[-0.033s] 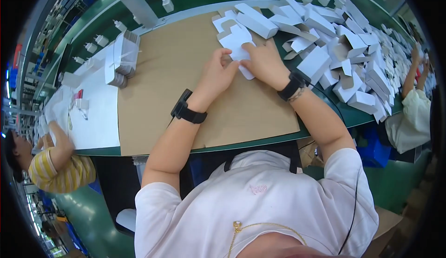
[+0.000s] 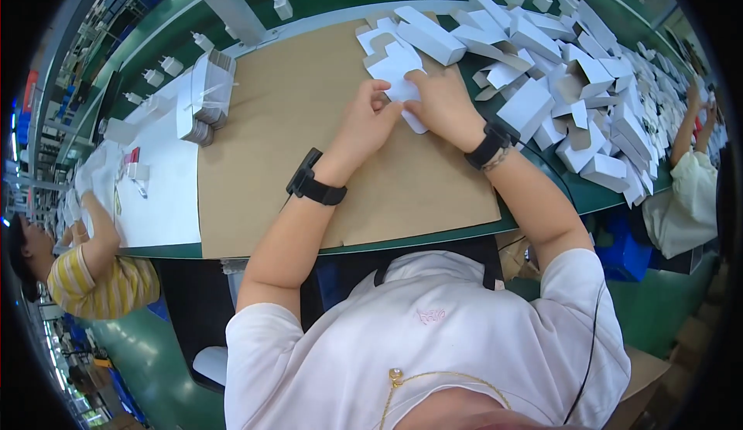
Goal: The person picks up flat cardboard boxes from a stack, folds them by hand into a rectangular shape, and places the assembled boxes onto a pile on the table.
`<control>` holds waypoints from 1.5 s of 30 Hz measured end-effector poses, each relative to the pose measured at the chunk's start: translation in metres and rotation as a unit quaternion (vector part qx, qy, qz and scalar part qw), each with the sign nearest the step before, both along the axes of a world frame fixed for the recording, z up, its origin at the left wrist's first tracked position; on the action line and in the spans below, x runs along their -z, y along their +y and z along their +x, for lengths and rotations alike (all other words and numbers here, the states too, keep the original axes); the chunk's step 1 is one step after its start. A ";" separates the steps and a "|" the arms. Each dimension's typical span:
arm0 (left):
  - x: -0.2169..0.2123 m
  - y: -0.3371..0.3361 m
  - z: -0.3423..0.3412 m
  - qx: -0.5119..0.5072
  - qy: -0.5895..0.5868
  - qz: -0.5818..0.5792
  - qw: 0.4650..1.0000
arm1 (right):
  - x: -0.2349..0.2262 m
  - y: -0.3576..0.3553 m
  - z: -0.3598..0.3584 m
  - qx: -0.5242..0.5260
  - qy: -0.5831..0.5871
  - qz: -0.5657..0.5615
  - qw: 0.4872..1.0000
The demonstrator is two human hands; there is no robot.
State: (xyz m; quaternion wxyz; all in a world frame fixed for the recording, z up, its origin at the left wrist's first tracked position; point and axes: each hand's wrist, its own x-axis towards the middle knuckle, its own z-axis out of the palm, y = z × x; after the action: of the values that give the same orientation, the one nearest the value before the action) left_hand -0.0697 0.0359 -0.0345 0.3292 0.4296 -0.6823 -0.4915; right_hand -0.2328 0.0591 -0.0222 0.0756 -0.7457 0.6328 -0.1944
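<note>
A flat white die-cut card (image 2: 395,65) lies toward the far side of the brown cardboard sheet (image 2: 294,143), overlapping another notched white piece behind it. My left hand (image 2: 370,124) is closed at the card's left edge, thumb and fingers drawn together. From the right, my right hand (image 2: 443,106) pinches the same card, its thumb and forefinger on the surface. The two thumbs nearly meet over the card's lower part, which sticks out below them. Some of my fingertips are hidden.
Folded white boxes (image 2: 534,105) are heaped at the right. A bundled stack of white cards (image 2: 209,93) stands at the left. Small white plug-like items (image 2: 282,4) line the green surface behind. A co-worker in yellow stripes (image 2: 104,283) sits left; another person's arm (image 2: 685,132) reaches in at right.
</note>
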 end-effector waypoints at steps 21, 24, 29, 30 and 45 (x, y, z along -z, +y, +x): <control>-0.027 0.034 0.014 -0.066 0.053 -0.188 0.979 | -0.030 0.030 0.016 -0.082 -0.355 -0.123 0.923; -0.023 0.035 0.018 -0.053 -0.048 -0.264 0.962 | -0.031 0.027 0.016 -0.152 -0.202 -0.177 0.951; -0.027 0.034 0.023 0.010 -0.072 -0.289 0.955 | -0.033 0.036 0.013 -0.121 -0.360 -0.132 0.916; -0.025 0.033 0.021 0.009 -0.072 -0.288 0.955 | -0.036 0.036 0.010 -0.143 -0.365 -0.100 0.914; -0.022 0.033 0.019 0.150 0.125 -0.211 0.958 | -0.036 0.042 0.023 -0.108 -0.408 -0.121 0.899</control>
State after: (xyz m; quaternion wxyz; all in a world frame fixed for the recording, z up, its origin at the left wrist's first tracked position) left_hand -0.0504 0.0689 -0.0125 0.4178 0.1785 -0.7801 -0.4301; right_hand -0.2102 0.1008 0.0141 0.2568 -0.6682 0.4341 -0.5469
